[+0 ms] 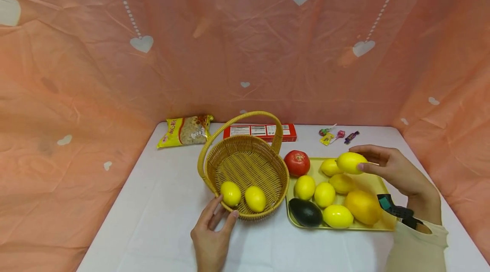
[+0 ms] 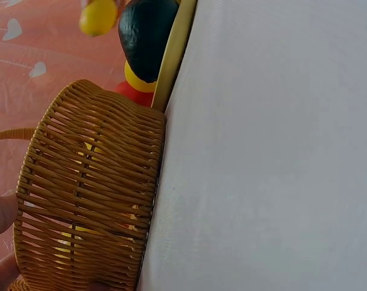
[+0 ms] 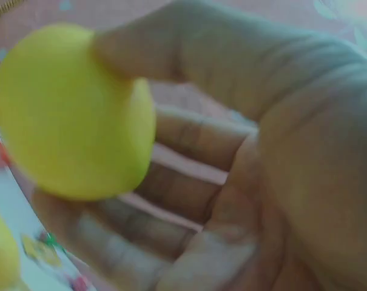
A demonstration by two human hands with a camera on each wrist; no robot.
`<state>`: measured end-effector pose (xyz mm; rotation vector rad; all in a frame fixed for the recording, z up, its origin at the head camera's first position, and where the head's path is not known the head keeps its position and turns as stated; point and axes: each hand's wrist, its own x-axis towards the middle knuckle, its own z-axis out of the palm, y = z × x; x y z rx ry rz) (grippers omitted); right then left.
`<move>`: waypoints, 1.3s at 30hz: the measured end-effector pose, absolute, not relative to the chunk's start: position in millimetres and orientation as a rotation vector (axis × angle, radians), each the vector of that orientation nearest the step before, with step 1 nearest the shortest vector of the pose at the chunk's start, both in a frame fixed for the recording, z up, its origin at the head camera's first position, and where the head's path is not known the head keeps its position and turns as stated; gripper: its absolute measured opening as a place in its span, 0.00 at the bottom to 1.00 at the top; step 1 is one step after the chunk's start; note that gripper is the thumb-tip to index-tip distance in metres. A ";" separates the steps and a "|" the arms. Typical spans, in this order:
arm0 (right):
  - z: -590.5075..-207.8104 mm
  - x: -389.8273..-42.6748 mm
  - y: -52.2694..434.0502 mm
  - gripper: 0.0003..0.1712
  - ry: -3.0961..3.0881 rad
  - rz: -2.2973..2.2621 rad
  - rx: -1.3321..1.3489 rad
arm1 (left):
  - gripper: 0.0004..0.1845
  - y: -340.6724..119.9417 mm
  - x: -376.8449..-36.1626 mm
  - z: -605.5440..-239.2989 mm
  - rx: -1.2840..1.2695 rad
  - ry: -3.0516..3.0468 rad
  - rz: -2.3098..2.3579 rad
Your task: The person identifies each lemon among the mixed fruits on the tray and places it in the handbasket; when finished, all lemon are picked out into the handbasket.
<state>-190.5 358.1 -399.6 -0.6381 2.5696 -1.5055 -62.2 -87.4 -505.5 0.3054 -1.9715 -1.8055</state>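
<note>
My right hand (image 1: 398,172) holds a yellow lemon (image 1: 351,163) between thumb and fingers, above the yellow tray (image 1: 387,221). In the right wrist view the same lemon (image 3: 74,115) sits at the fingertips, away from the palm. My left hand (image 1: 212,238) grips the near rim of a woven basket (image 1: 281,178), thumb and index finger at its edge. Two lemons, one left (image 1: 231,193) and one right (image 1: 255,198), lie inside the basket near that hand. The basket's wall (image 2: 92,188) fills much of the left wrist view.
On the tray are several lemons (image 1: 337,216), an orange-yellow fruit (image 1: 363,207), a dark green avocado (image 1: 305,213) and a red tomato-like fruit (image 1: 297,163). Behind stand a yellow snack bag (image 1: 186,131), a red box (image 1: 289,133) and wrapped candies (image 1: 340,135). The basket's handle (image 1: 245,115) arches up.
</note>
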 end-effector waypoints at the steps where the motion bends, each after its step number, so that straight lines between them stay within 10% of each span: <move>1: -398.0 -190.8 352.7 0.23 2.538 -1.531 -0.671 | 0.30 -87.5 -62.3 -505.6 0.301 -1.972 -1.806; 39: -431.4 -188.6 159.8 0.25 2.438 -1.005 -1.168 | 0.31 -87.7 -62.8 -504.3 0.371 -1.997 -1.822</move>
